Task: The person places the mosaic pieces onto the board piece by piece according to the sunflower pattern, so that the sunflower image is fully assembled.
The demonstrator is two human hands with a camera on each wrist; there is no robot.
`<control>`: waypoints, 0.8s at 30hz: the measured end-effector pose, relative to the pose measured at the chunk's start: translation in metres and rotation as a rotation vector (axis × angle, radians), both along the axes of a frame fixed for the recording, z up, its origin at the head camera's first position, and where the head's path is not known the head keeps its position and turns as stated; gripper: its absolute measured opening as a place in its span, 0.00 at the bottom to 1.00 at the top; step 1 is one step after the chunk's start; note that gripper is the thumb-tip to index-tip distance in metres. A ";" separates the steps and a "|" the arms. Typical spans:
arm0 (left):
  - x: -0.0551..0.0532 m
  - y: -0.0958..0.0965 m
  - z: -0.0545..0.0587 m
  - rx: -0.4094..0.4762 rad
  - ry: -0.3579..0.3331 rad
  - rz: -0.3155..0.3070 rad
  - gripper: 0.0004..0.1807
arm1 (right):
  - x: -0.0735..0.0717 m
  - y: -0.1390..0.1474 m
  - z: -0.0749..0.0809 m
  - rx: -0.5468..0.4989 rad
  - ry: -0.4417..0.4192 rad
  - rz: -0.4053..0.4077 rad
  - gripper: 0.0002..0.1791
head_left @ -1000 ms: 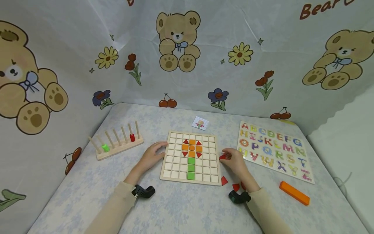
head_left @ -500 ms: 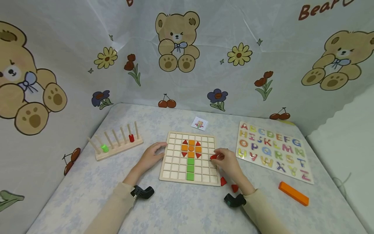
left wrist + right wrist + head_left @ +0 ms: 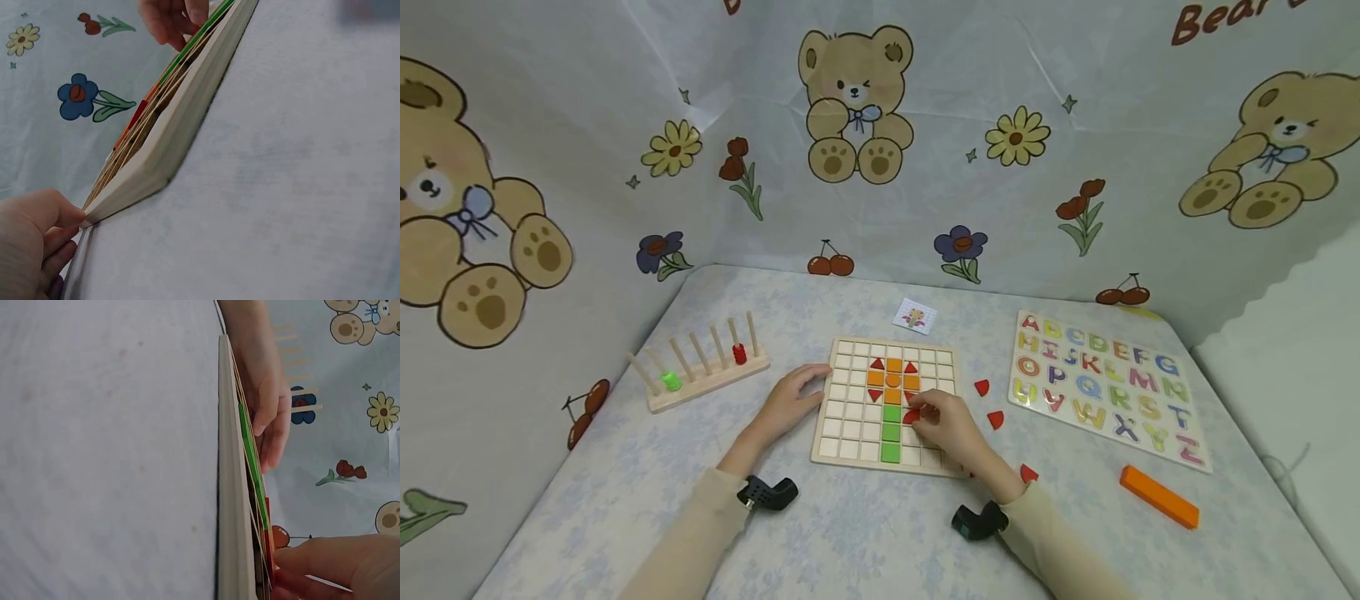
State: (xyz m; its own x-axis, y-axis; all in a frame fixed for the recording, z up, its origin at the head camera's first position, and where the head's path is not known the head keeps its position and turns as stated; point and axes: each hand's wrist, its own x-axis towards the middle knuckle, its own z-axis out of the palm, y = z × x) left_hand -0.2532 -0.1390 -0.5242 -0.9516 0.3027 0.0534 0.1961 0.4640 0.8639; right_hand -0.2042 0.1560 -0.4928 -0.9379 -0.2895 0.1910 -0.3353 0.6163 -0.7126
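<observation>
On the table lies a square wooden grid board holding orange squares, red triangles and a column of green squares. My right hand is over the board's right half. Its thumb and fingers pinch a red rounded wooden piece at the cell right of the top green square. The fingers hide part of that piece and one lower red triangle. My left hand rests against the board's left edge, fingers loosely extended; the left wrist view shows its thumb touching the rim.
Loose red rounded pieces lie right of the board, one partly behind my right wrist. A small pattern card sits behind it. A peg rack stands at left. At right are an alphabet board and an orange bar.
My right hand has carried a red piece from beside the board's right edge leftward to the green column. Loose red pieces it covered now show. My left hand has stayed put.
</observation>
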 end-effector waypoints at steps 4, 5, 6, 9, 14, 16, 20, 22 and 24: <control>0.000 -0.001 0.000 0.009 -0.004 0.003 0.25 | -0.006 0.010 0.004 -0.030 0.036 -0.053 0.10; 0.000 -0.001 0.000 0.010 -0.004 0.003 0.25 | -0.008 0.014 0.005 -0.030 0.053 -0.085 0.10; -0.001 -0.001 0.000 0.010 -0.002 0.001 0.25 | -0.011 0.019 0.005 -0.027 0.069 -0.128 0.10; -0.001 0.000 0.000 0.010 0.002 0.004 0.25 | -0.019 0.037 0.005 -0.002 0.099 -0.262 0.13; 0.000 0.000 0.000 0.011 -0.001 0.001 0.25 | -0.029 0.063 0.000 0.099 0.048 -0.407 0.19; 0.000 0.000 0.000 0.011 -0.003 -0.001 0.25 | -0.031 0.069 -0.003 0.120 0.017 -0.403 0.20; 0.001 0.000 0.001 0.008 -0.001 0.000 0.25 | -0.035 0.073 -0.006 0.095 0.008 -0.323 0.19; 0.001 0.000 0.002 0.009 0.002 0.000 0.25 | -0.035 0.073 -0.007 0.077 0.013 -0.274 0.19; 0.001 0.000 0.002 0.006 0.005 -0.002 0.25 | -0.035 0.072 -0.007 0.070 0.014 -0.241 0.20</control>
State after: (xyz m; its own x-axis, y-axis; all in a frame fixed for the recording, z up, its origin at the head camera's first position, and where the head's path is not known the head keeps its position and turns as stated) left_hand -0.2521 -0.1387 -0.5221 -0.9507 0.3044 0.0599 0.2013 0.4583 0.8657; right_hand -0.2394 0.2283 -0.4994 -0.9788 -0.0709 0.1919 -0.1825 0.7271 -0.6618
